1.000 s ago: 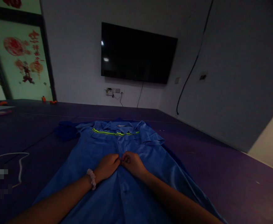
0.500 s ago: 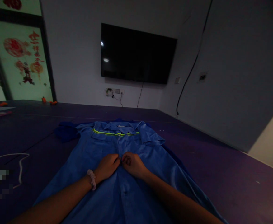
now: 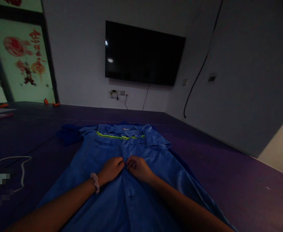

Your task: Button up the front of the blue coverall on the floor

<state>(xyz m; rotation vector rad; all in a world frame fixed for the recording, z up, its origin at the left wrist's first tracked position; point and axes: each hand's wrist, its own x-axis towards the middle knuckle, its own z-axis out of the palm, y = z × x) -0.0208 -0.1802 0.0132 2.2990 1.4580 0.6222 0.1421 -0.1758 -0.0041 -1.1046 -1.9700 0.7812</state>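
A blue work shirt (image 3: 102, 180) with a yellow-green reflective stripe (image 3: 119, 136) across the chest lies flat on the dark purple floor, collar away from me. My left hand (image 3: 111, 168), with a pale scrunchie at the wrist, pinches the shirt's front placket at mid-height. My right hand (image 3: 137, 167) pinches the same placket from the other side, fingertips almost touching the left ones. What lies between the fingertips is too small and dark to make out.
A white cord (image 3: 15, 166) curls on the floor at the left. A dark blue cloth (image 3: 67, 133) lies by the shirt's left shoulder. A black TV (image 3: 143, 54) hangs on the far wall above a socket strip (image 3: 118, 93). A wall runs along the right.
Both hands stay pinched together at the placket with only slight finger motion. The view has shifted a little, so hands and shirt sit slightly higher in the frame.
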